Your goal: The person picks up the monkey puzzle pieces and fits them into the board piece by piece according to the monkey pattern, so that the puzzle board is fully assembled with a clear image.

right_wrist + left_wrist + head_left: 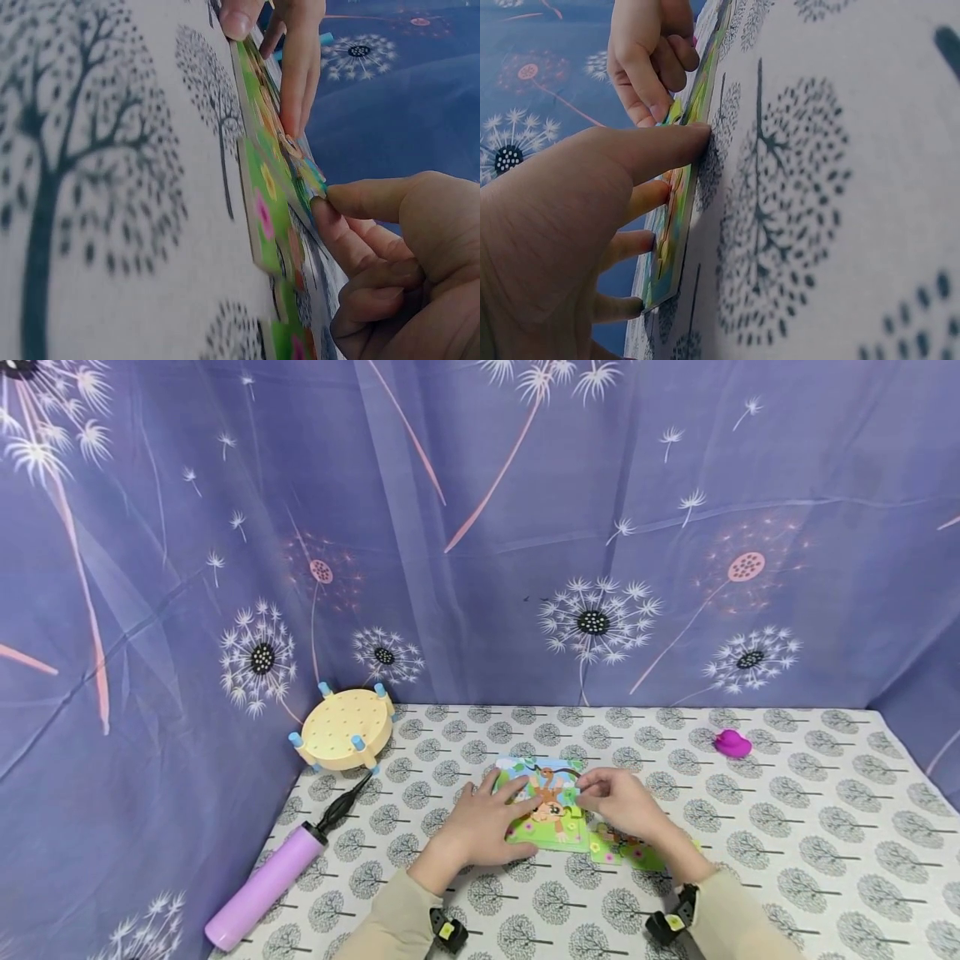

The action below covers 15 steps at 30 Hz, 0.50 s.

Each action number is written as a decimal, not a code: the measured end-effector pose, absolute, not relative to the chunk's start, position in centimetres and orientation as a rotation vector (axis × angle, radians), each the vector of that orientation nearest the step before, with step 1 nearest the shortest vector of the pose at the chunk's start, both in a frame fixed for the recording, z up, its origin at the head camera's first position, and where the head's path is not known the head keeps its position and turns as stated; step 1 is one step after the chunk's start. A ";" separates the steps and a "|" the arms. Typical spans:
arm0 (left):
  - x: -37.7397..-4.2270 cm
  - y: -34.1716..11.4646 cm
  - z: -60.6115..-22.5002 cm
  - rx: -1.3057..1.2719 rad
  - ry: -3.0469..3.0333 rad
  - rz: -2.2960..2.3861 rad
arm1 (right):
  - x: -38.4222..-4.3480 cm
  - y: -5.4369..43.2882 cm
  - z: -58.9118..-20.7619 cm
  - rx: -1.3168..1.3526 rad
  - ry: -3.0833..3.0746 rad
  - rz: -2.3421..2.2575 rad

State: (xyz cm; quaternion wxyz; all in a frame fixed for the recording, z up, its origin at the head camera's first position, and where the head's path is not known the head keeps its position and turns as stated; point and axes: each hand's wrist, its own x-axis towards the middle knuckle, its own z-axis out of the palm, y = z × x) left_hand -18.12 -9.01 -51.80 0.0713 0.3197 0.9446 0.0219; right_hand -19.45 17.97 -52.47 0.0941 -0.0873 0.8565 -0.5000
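A jigsaw puzzle point(566, 839) with a hanging monkey on a green and blue ground lies flat on the table. My left hand point(486, 827) is spread over its left side, straight fingertips on the picture and the thumb at its near edge. At the puzzle's right side, my right hand point(624, 803) pinches a puzzle piece point(313, 178) between thumb and forefinger, and that piece overlaps the picture in the right wrist view. Loose green puzzle pieces point(604, 850) with flowers lie just right of the puzzle, partly hidden under the right hand and wrist.
A purple hand pump point(266, 885) with a black nozzle lies at the left edge. Behind it, a yellow toy stool point(347, 727) with blue leg tips leans against the curtain point(480, 610). A magenta toy duck point(732, 744) sits at the back right of the tree-print tablecloth point(795, 877).
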 end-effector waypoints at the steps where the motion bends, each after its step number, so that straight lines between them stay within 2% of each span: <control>1: -18.1 -9.0 -51.8 0.959 2.840 0.065 | -19.5 17.8 -52.4 -0.249 2.534 -1.484; 15: -18.1 -9.1 -52.0 0.968 2.847 0.058 | -19.7 16.5 -51.8 -0.090 2.624 -1.351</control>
